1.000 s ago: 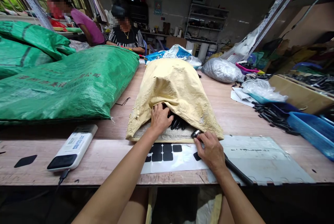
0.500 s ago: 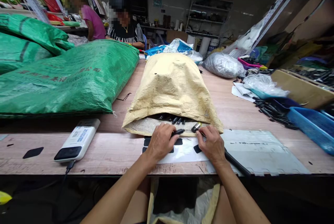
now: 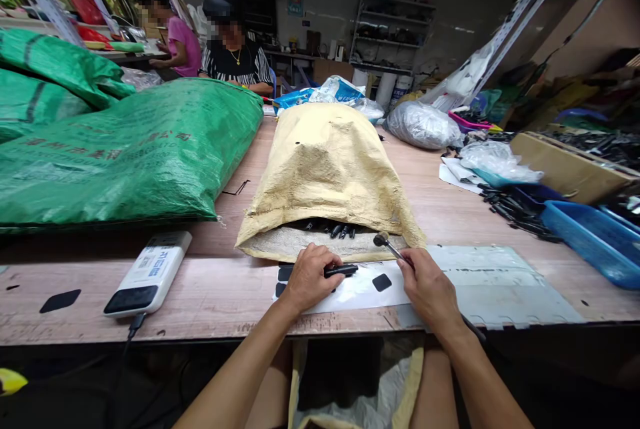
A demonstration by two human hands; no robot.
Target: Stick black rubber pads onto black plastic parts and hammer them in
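Note:
My left hand [image 3: 311,277] is closed round a short black cylindrical piece [image 3: 345,270], just in front of the mouth of the cream woven sack [image 3: 330,169]. Between the fingers of my right hand [image 3: 431,285] is a thin metal rod tool [image 3: 393,247] with a round dark head, pointing up and left over the sack's opening. Several black pieces [image 3: 343,231] show inside the sack. Beneath my hands lies a white sheet [image 3: 350,292], with a black rounded patch [image 3: 382,282] between them.
A green sack [image 3: 150,155] lies at the left, with a white power bank [image 3: 150,275] before it. At the right are a blue basket [image 3: 590,235], black parts [image 3: 520,215] and a clear plastic sheet [image 3: 500,282]. Two people sit across the room.
My right hand has shifted right and slightly down, and the tool now shows its round head and shaft. The black piece in my left hand lies lower and more level.

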